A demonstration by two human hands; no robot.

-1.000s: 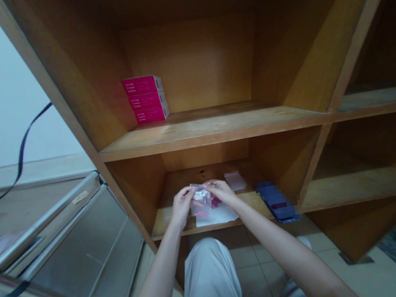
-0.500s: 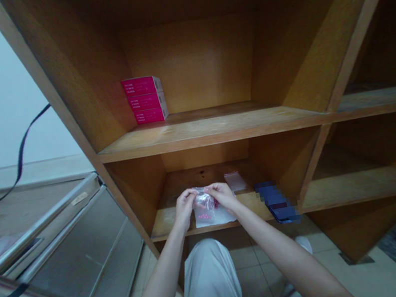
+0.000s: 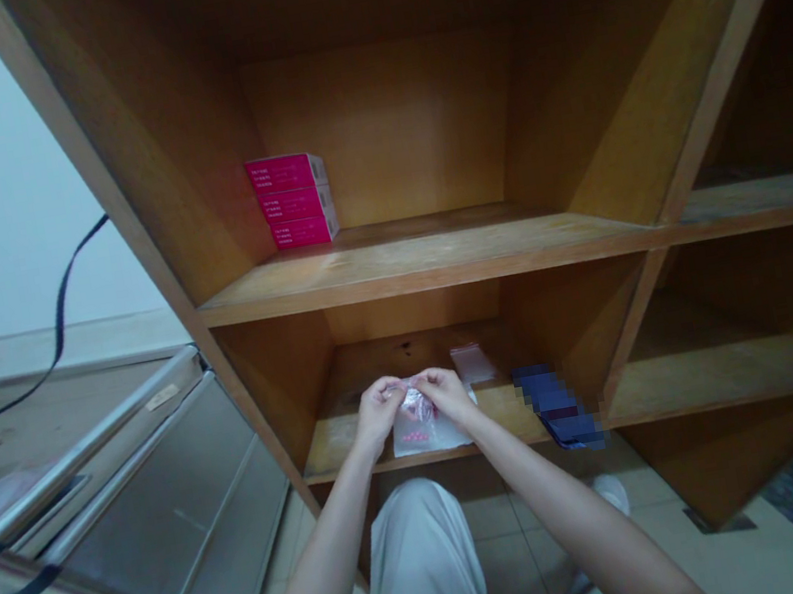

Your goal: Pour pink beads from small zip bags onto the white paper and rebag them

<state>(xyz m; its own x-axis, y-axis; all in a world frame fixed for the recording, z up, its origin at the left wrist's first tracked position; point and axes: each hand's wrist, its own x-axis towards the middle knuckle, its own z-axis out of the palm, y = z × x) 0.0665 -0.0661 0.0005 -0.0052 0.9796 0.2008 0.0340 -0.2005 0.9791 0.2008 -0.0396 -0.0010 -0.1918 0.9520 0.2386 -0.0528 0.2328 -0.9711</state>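
My left hand (image 3: pixel 379 409) and my right hand (image 3: pixel 444 394) meet over the lower shelf, fingers pinched on the top edge of a small clear plastic bag (image 3: pixel 415 401). Something pinkish shows in or behind the bag; its exact shape is blurred. Beneath lies a white sheet (image 3: pixel 442 436) with several small pink pieces (image 3: pixel 415 437) in a group, like tablets. Behind my right hand, a second small clear bag (image 3: pixel 473 363) with a reddish top edge lies flat on the shelf.
Three stacked pink boxes (image 3: pixel 293 202) stand on the upper shelf (image 3: pixel 435 252). At the right of the lower shelf, a dark blue, pixelated flat object (image 3: pixel 561 406) overhangs the front edge. A metal-framed rack (image 3: pixel 164 498) stands left, with a dark strap (image 3: pixel 60 308) above it.
Both hands keep their pinch on the clear bag, with only small finger movements. The view has shifted slightly; the boxes and the second bag stay in place.
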